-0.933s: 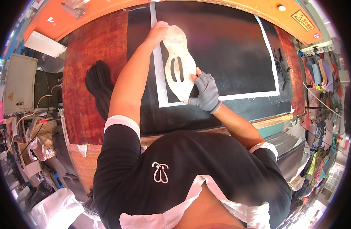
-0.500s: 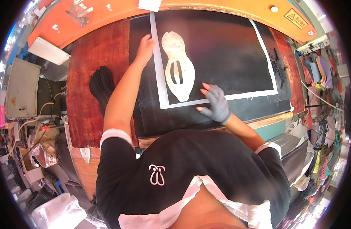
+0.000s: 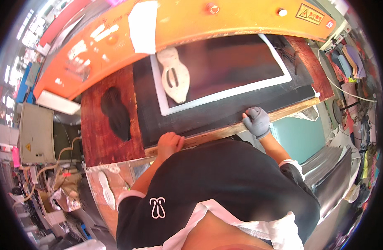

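My bare left hand [image 3: 170, 143] is closed at the near wooden edge of the cutting board [image 3: 212, 133], fingers curled over it. Further right, my right hand [image 3: 257, 121], in a grey glove with bare fingertips, is closed on the same edge. A black sheet [image 3: 208, 121] covers the board. On top lies a thinner dark sheet with a white border strip [image 3: 224, 99]. At its left side rests a cream, sole-like template [image 3: 175, 79] with a narrowed waist and two long slots, apart from both hands.
A large orange machine beam [image 3: 179, 25] spans the far side, with a white paper [image 3: 143, 29] hanging from it. Dark cut pieces [image 3: 115, 114] lie stacked on the reddish board [image 3: 91, 146] at left. Black scraps [image 3: 289, 52] lie far right; grey sheets [image 3: 329, 166] are stacked near right.
Both hands have moved back from around the cream template to the board's near edge and closed there. The orange beam now covers more of the bordered sheet's far part in view.
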`<state>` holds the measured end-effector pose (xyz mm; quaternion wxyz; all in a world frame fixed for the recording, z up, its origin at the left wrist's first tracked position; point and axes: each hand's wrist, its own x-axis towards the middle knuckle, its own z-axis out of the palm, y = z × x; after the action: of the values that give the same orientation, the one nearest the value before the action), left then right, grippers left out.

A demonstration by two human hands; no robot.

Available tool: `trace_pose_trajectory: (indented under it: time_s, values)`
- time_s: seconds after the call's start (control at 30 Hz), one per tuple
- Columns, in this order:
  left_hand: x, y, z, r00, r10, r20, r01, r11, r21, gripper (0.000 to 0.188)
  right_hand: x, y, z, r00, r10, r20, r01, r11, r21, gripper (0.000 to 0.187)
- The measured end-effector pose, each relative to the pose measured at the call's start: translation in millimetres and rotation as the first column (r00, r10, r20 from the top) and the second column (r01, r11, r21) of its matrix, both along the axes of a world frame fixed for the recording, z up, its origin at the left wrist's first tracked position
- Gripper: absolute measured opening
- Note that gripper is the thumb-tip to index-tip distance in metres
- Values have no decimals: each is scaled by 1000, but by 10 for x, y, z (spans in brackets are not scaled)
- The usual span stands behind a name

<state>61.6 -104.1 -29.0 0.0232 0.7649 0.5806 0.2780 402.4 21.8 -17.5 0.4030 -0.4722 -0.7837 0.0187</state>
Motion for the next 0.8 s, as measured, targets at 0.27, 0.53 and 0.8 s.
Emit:
trace_pose_trajectory:
  time_s: [0.27,0.53,0.8]
  values:
    - [-235,536,208,961,278,3,-275,948,162,27,-430,759,-8,964,261,-55,-266,956,-119,19]
    - [71,637,222,905,425,-11,-416,890,186,28,1751,2238,1416,581,-187,-792,191,977,-91,28]
    - [78,569,339,910,405,-85,-382,901,206,20,1610,1748,772,723,104,-683,-278,949,-150,19]
